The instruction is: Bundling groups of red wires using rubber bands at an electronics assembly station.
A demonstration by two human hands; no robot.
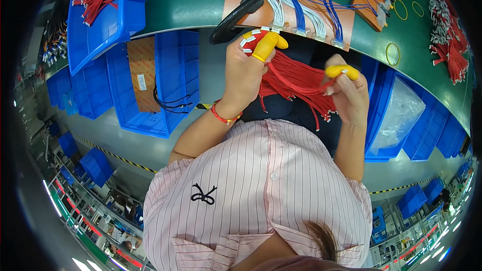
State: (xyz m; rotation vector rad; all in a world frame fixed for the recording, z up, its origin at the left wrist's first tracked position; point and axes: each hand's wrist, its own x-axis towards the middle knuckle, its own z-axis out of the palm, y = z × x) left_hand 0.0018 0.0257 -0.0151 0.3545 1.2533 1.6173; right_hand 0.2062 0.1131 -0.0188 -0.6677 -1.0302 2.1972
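My left hand [243,70], with yellow finger cots on it, is closed around one end of a bundle of red wires [296,78]. White connectors stick out above its fingers. The bundle hangs to the right over my lap, its loose ends fanned out below. My right hand [351,95], also wearing yellow finger cots, pinches a red wire drawn out from the bundle; a small white tip shows at its fingers. Just beyond my left hand, an orange-brown board [321,10] at the table edge carries white and blue wires [296,5] in clear holders.
A black handle-like object [236,19] juts over the green table's edge [186,17]. Red wires fill a blue bin [133,5] at the left; more red wires [449,45] lie at the right. Yellow rubber bands [392,54] lie on the table. Blue bins [150,120] stand below both sides.
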